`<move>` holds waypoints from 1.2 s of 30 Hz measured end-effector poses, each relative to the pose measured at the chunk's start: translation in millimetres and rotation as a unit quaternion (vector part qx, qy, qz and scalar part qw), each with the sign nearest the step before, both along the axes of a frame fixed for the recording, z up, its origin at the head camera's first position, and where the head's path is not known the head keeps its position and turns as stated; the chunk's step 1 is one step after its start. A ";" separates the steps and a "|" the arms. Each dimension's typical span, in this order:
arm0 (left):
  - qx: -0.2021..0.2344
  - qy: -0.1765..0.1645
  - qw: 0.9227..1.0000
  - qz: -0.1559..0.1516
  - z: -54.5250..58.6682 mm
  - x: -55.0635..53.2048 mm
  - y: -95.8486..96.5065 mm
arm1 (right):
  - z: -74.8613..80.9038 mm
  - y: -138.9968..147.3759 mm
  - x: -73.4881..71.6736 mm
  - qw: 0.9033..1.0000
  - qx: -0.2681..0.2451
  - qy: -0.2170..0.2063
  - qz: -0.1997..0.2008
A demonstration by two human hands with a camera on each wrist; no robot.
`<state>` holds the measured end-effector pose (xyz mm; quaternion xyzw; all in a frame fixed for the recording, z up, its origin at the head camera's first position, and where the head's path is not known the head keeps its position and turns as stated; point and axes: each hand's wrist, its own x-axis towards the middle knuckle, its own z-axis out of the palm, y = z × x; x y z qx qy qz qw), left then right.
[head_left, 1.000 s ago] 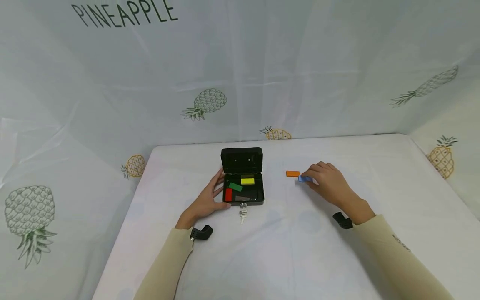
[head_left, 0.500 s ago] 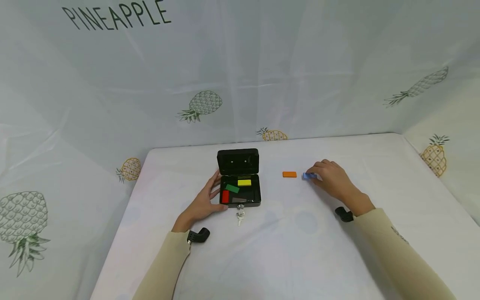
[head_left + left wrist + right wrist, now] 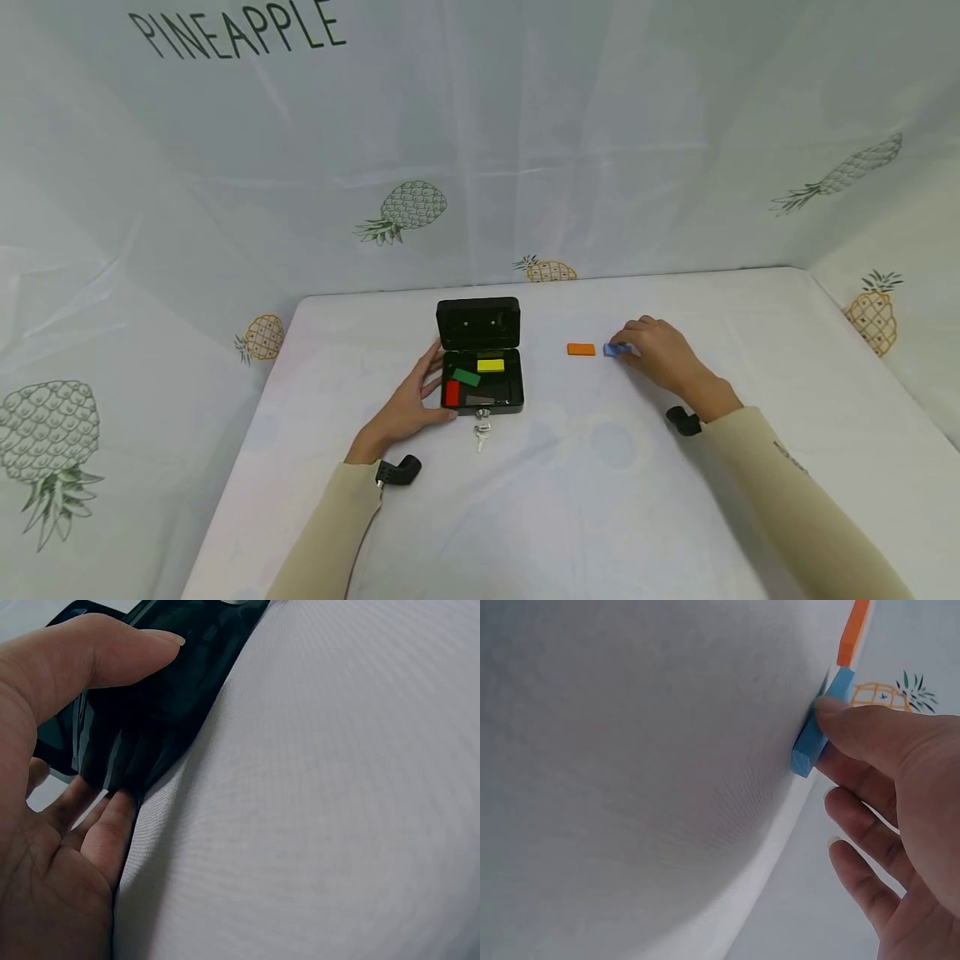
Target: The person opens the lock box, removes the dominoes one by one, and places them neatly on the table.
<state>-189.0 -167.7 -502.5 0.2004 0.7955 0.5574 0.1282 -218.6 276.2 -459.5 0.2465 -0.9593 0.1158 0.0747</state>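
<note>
A black cash box (image 3: 512, 409) stands with its lid (image 3: 477, 324) raised. Its tray holds a yellow block (image 3: 491, 366), a green block (image 3: 466, 377), a red block (image 3: 452, 393) and a dark grey piece (image 3: 480, 400). My left hand (image 3: 405, 408) grips the box's left side, thumb at the front corner and fingers along the side, as the left wrist view also shows. Between thumb and index finger my right hand (image 3: 660, 354) pinches a blue block (image 3: 807, 750) low over the table. The other fingers of that hand are loosely bent. An orange block (image 3: 581, 349) lies just left of the blue one.
Keys (image 3: 482, 435) hang from the lock at the box's front. A white cloth (image 3: 525, 517) covers the table, and pineapple-printed sheeting (image 3: 600, 167) rises behind its back edge.
From one second to half a second ago, the blue block shifted slightly right, away from the orange block, in my right hand's pinch. Since then it barely moves. My left hand stays at the box.
</note>
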 end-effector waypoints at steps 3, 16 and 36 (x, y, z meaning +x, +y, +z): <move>-0.002 -0.004 1.000 0.002 1.5 0.6 0.1 | 0.6 -1.4 -0.9 1.000 0.002 -0.005 0.000; -0.005 -0.001 1.000 -0.001 1.6 -1.4 0.6 | 3.2 -7.2 3.7 0.999 -0.028 0.022 0.023; 0.004 0.000 1.000 -0.001 4.1 0.4 0.4 | 18.9 -99.8 28.4 0.985 -0.021 0.088 0.144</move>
